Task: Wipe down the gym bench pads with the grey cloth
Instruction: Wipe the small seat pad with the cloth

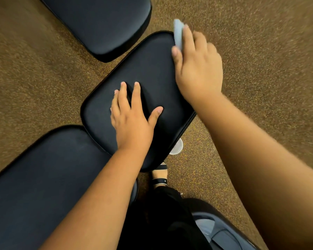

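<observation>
Three black padded bench pads with rounded corners and a dull sheen stand over speckled brown flooring: the middle pad (148, 73), a rounded rectangle set on a diagonal, lies between the far pad (101, 24) at the top left and the long near pad (43, 174) at the lower left, each close to it but apart. The grey cloth (178, 34) is a small, pale blue-grey folded piece, blurred, sitting at the middle pad's far right corner under the fingers of the right hand (197, 67), its upper end sticking out past them. The left hand (132, 120) lies flat with spread fingers on the middle pad's near half.
</observation>
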The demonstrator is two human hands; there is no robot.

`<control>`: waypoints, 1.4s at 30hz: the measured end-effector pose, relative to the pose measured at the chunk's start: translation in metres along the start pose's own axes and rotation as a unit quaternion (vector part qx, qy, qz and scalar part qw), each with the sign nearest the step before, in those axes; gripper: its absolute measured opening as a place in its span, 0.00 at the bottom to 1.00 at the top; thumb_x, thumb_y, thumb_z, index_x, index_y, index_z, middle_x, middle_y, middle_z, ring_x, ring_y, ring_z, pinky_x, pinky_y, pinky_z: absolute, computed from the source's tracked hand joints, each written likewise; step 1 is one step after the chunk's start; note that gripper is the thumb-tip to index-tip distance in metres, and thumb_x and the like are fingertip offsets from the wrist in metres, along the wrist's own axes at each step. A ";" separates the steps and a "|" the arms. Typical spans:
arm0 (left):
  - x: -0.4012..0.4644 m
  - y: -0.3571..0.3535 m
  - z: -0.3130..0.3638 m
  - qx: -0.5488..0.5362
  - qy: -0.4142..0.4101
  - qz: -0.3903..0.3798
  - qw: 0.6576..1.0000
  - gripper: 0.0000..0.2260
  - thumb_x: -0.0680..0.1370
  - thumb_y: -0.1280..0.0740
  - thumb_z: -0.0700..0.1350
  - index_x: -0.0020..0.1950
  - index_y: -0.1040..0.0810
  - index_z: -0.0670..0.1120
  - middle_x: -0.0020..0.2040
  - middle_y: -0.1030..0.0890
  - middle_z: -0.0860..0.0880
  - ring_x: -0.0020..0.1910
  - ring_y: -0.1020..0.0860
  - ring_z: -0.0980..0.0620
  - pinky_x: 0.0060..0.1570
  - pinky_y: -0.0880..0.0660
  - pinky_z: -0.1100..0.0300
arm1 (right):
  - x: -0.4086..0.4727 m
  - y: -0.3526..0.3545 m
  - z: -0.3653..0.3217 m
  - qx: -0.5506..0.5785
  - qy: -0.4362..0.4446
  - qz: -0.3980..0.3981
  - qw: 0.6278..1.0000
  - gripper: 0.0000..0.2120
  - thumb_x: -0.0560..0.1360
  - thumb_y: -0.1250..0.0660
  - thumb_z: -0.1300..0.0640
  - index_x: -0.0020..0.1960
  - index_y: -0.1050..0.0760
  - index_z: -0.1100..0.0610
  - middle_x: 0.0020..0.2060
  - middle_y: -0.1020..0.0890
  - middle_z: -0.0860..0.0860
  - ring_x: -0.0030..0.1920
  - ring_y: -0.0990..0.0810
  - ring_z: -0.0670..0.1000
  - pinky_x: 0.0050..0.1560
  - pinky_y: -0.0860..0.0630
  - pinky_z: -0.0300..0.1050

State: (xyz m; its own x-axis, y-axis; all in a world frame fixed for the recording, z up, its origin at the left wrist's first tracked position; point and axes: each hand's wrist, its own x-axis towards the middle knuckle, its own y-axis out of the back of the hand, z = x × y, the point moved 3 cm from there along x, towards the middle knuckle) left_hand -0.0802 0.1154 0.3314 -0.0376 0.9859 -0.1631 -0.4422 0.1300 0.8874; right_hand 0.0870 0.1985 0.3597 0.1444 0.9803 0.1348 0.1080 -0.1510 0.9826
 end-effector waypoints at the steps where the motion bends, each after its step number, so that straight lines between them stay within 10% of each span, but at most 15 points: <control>1: 0.000 0.001 0.001 -0.004 0.002 -0.003 1.000 0.34 0.77 0.38 0.64 0.78 0.42 0.51 0.79 0.46 0.45 0.77 0.47 0.42 0.70 0.39 0.39 | -0.017 -0.001 0.005 0.001 0.012 0.004 1.000 0.27 0.83 0.53 0.43 0.75 0.38 0.58 0.71 0.31 0.60 0.65 0.28 0.64 0.64 0.32 0.56; 6: 0.000 0.005 0.001 -0.004 0.009 -0.018 1.000 0.34 0.76 0.38 0.64 0.78 0.43 0.52 0.79 0.47 0.46 0.77 0.48 0.43 0.69 0.38 0.38 | -0.090 -0.009 0.019 0.067 0.003 -0.034 0.997 0.28 0.83 0.50 0.47 0.78 0.46 0.62 0.76 0.47 0.65 0.75 0.49 0.69 0.76 0.50 0.59; 14: 0.002 0.005 -0.001 -0.010 0.015 -0.024 1.000 0.34 0.76 0.38 0.64 0.78 0.43 0.52 0.79 0.47 0.47 0.77 0.48 0.43 0.69 0.37 0.39 | -0.007 -0.001 -0.001 -0.022 -0.053 -0.014 0.998 0.31 0.81 0.53 0.40 0.77 0.43 0.58 0.65 0.28 0.60 0.56 0.26 0.64 0.53 0.29 0.58; 21: 0.002 0.004 -0.001 -0.025 0.016 -0.013 0.999 0.35 0.76 0.37 0.64 0.78 0.42 0.52 0.79 0.46 0.47 0.77 0.47 0.43 0.70 0.39 0.40 | 0.043 -0.009 -0.038 -0.078 0.086 -0.039 0.992 0.28 0.81 0.56 0.40 0.72 0.37 0.56 0.62 0.26 0.59 0.57 0.26 0.64 0.53 0.32 0.58; 28: 0.002 0.017 -0.008 -0.079 -0.004 -0.023 0.997 0.33 0.76 0.33 0.60 0.77 0.38 0.50 0.78 0.42 0.49 0.76 0.44 0.47 0.70 0.39 0.49 | -0.007 -0.010 -0.032 -0.085 0.352 -0.077 0.929 0.27 0.83 0.54 0.43 0.78 0.42 0.55 0.77 0.40 0.55 0.76 0.46 0.65 0.74 0.49 0.64; 36: -0.018 0.043 -0.081 -0.150 0.109 0.087 0.979 0.20 0.80 0.36 0.50 0.71 0.29 0.45 0.70 0.32 0.48 0.70 0.35 0.49 0.68 0.36 0.58 | -0.036 -0.015 -0.054 -0.066 0.128 -0.065 0.987 0.29 0.83 0.56 0.41 0.79 0.48 0.54 0.78 0.46 0.55 0.77 0.52 0.64 0.75 0.57 0.64; 42: -0.028 0.041 -0.117 -0.255 0.203 0.074 0.942 0.18 0.81 0.36 0.46 0.70 0.30 0.43 0.68 0.32 0.46 0.63 0.27 0.52 0.63 0.27 0.52 | -0.151 -0.045 -0.108 -0.071 0.362 -0.139 0.919 0.29 0.82 0.50 0.42 0.78 0.44 0.55 0.78 0.44 0.55 0.77 0.49 0.64 0.75 0.53 0.65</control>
State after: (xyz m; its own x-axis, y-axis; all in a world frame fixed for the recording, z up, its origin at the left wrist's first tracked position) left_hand -0.2017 0.0807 0.3216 -0.4267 0.8542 -0.2973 -0.7748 -0.1757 0.6073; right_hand -0.0460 0.0712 0.3089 -0.5679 0.8136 -0.1247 -0.0956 0.0853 0.9918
